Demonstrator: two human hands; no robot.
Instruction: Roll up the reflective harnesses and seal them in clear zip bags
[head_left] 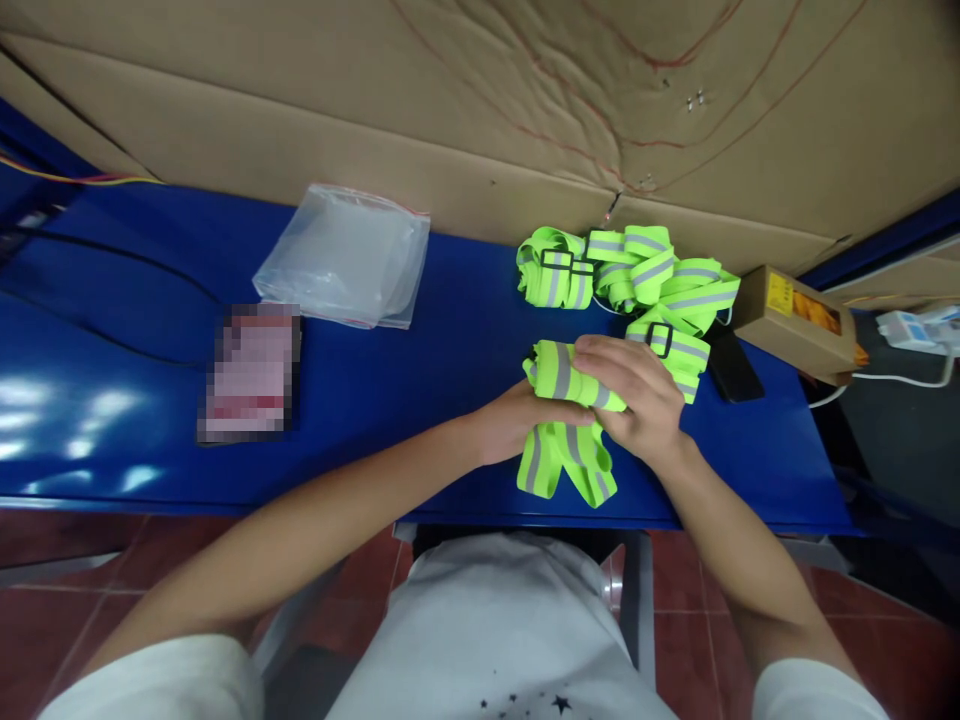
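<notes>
A glossy blue table (375,400) fills the middle, with pale glare (97,405) from overhead light at 9 o'clock. Creased brown cardboard (480,100) stands behind it at 12 o'clock, perhaps covering a wall. Dark red floor tiles (690,640) show at 6 o'clock.

A glossy blue bench (450,330) carries everything here. On its left part lie thin black cables (127,256) and a blurred pinkish rectangular card (251,372). Just behind the card is a stack of clear plastic zip bags (341,255). To the right lies a pile of neon yellow-green reflective straps (637,275), with a flat black phone (731,370) touching it. A tan cardboard box (795,318) sits at the right end. One more looped strap (566,460) lies at the front edge.
</notes>
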